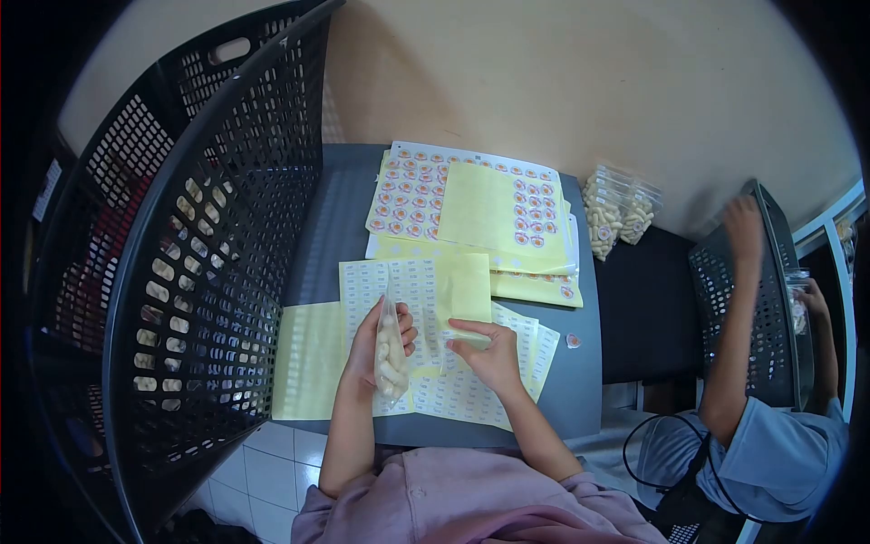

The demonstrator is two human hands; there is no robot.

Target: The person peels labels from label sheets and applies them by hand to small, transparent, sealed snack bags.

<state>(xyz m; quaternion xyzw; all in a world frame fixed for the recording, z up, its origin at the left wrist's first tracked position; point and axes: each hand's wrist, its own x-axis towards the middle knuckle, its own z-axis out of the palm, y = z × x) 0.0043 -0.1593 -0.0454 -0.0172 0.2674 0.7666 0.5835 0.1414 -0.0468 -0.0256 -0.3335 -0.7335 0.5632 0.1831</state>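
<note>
My left hand (365, 343) is wrapped round a clear plastic bag (391, 358) of pale, finger-shaped pieces, held upright over the label sheets. Just right of it, my right hand (488, 354) has its thumb and index finger near the edge of a yellow-backed sheet (467, 286); whether a small label is between the fingertips is too small to tell. Beneath both hands lie white sheets of small printed labels (462, 396). Farther back are sheets of round orange-and-purple stickers (412, 195), partly covered by yellow backing paper (476, 207).
A large black basket (222, 272) with bagged pieces inside stands at the left. One loose sticker (573, 341) lies on the grey table (584, 390). Filled bags (619, 208) sit at the back right. A co-worker (748, 444) reaches around another basket (775, 299) at the right.
</note>
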